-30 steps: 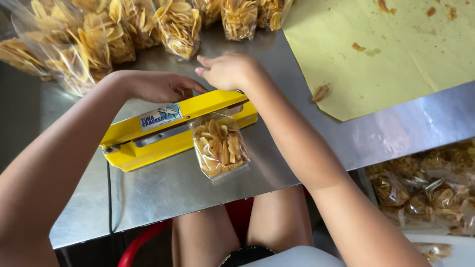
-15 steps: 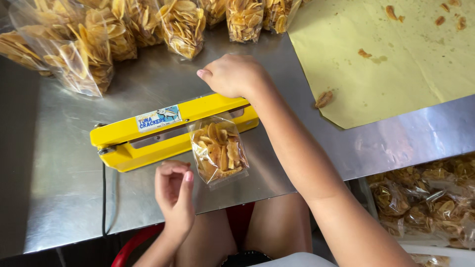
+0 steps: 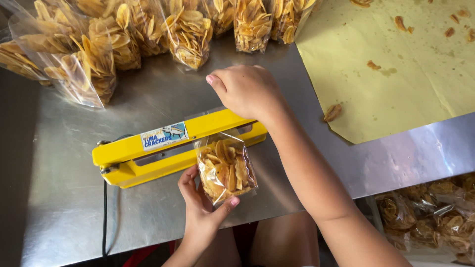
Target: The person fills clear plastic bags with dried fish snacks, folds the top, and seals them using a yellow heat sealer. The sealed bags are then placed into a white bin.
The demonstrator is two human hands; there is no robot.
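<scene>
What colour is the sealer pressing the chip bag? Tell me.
Bright yellow: the sealer shows best in the head view, clamping the chip bag.

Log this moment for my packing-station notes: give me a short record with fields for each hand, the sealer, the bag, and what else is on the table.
left hand: holds the small clear bag of chips from below, fingers at its left side
right hand: presses down on the bar of the yellow heat sealer
bag: top edge clamped in the sealer
sealer: closed, on the steel table, black cord at its left end
behind: row of filled chip bags
right: yellow paper sheet with loose chips
</scene>
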